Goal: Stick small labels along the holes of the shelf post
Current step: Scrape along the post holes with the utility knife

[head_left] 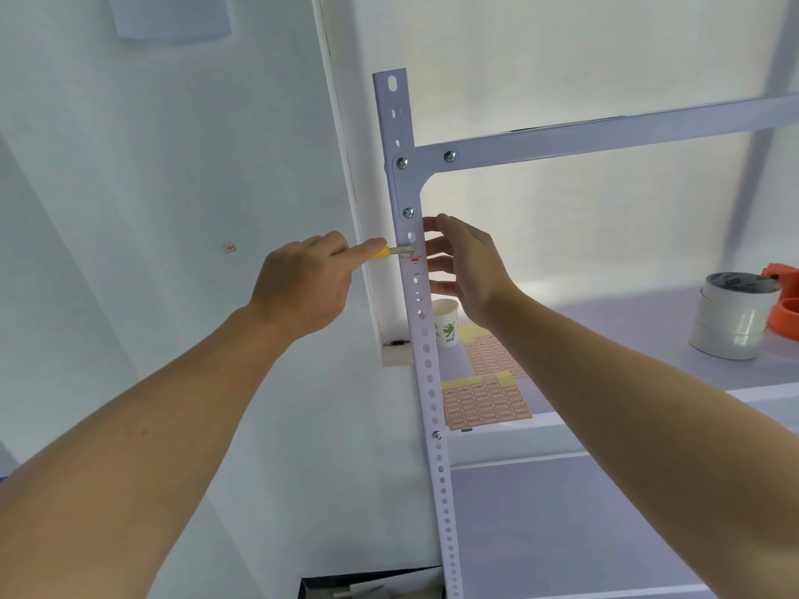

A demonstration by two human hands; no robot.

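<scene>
While seating a label (413, 255) on the post (426, 361) between both hands, grips a tool (391, 252) in the curled left hand (302, 287) for precision; likely braces the post with the flat, empty right hand (467, 270).

We see a bright, washed-out scene — light glows through the translucent panel (583, 235) behind, soft shadows, wide-angle bending at edges.
</scene>
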